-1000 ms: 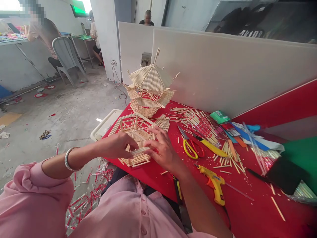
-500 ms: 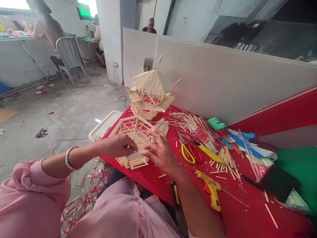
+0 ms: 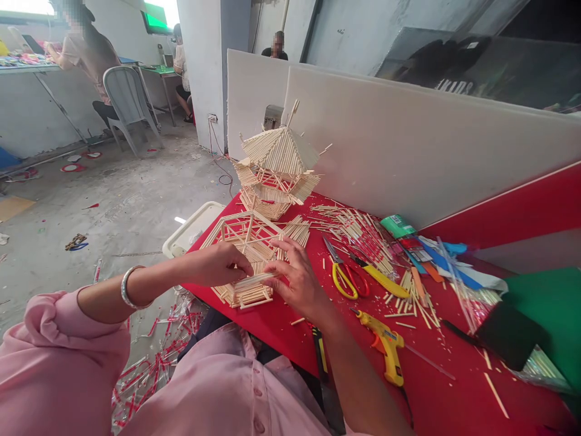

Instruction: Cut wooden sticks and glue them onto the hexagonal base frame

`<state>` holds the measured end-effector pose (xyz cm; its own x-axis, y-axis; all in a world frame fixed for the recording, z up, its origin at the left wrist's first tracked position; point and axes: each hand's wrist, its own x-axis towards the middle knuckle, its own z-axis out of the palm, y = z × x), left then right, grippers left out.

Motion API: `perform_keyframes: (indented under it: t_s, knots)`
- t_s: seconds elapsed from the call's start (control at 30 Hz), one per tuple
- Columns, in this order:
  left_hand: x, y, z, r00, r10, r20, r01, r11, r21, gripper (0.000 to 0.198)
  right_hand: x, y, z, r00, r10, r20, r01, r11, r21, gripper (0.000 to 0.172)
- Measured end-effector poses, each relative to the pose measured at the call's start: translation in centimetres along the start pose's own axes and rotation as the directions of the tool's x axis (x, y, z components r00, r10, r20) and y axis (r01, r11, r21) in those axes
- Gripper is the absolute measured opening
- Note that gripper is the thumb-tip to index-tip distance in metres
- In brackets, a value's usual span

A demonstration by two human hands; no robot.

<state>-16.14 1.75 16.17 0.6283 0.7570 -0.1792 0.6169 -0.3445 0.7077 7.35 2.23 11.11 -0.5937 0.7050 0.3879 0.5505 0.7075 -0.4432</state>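
A half-built model of pale wooden sticks (image 3: 247,217), a many-sided frame with railings, stands near the table's left edge. My left hand (image 3: 218,264) reaches over its near side, fingers curled and pinching down. From the right comes my right hand (image 3: 297,275), thumb and forefinger closed, other fingers raised. Between my two hands a pale wooden stick (image 3: 255,280) lies along the near railing, with an end at each hand. My fingers partly hide the middle of the model. Behind it rises a taller stick model with a pointed roof (image 3: 281,148).
Scissors (image 3: 344,275), a yellow-handled cutter (image 3: 385,282) and a yellow glue gun (image 3: 385,348) lie on the red table (image 3: 290,336). Loose sticks (image 3: 363,236) spread at the back. White boards (image 3: 385,145) stand behind. Two people sit far left, another behind the boards.
Both hands stay at nearly the same place on the stick at the near railing. The whole view has shifted very slightly.
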Motion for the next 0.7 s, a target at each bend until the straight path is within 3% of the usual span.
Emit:
perform_keyframes:
  t_s: [0.7]
  knots:
    - [0.17,0.24,-0.20,0.998,0.060,-0.010,-0.060,0.998,-0.008,0.032,-0.29,0.40,0.39,1.000,-0.023,-0.003,0.023,1.000,-0.005,0.021]
